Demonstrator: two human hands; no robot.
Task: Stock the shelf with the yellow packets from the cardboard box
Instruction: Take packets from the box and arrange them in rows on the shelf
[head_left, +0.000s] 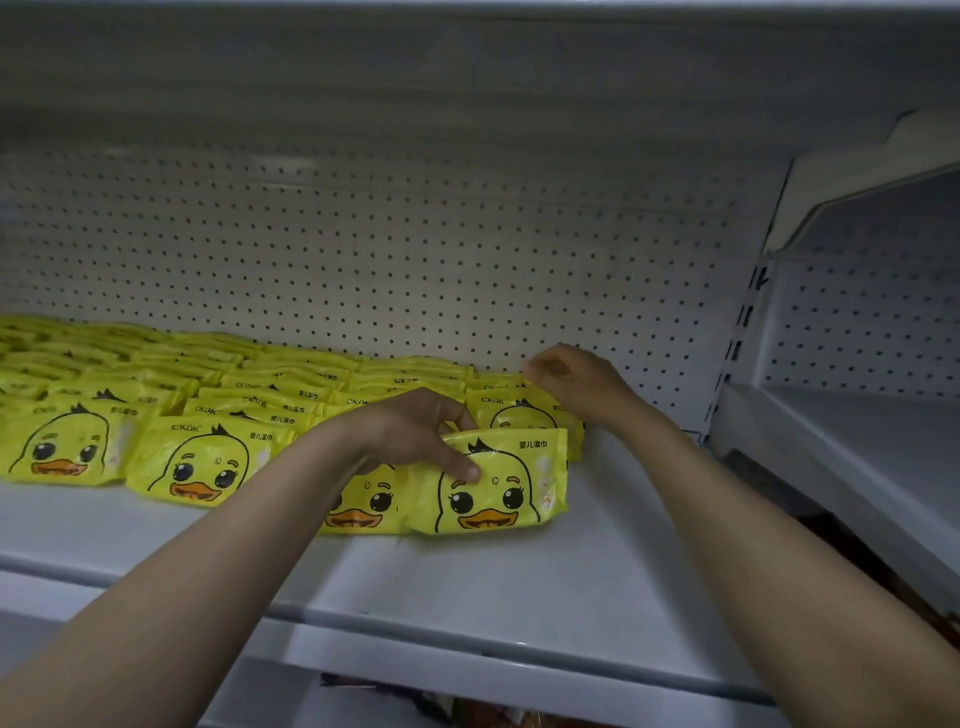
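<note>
White shelf (597, 561) carries rows of yellow packets (156, 415). Left hand (415, 436) pinches the front packet (493, 483), its long axis sideways. Right hand (566, 379), behind that packet, has fingers closed on a rear packet (514, 410).

Apparently "CKAK" on yellow packets (197, 462)

Front-row packets (488, 480): four faces I can count
Packets behind: too many, overlapping, to count
My hands: two
Shelf (519, 587): one
</note>
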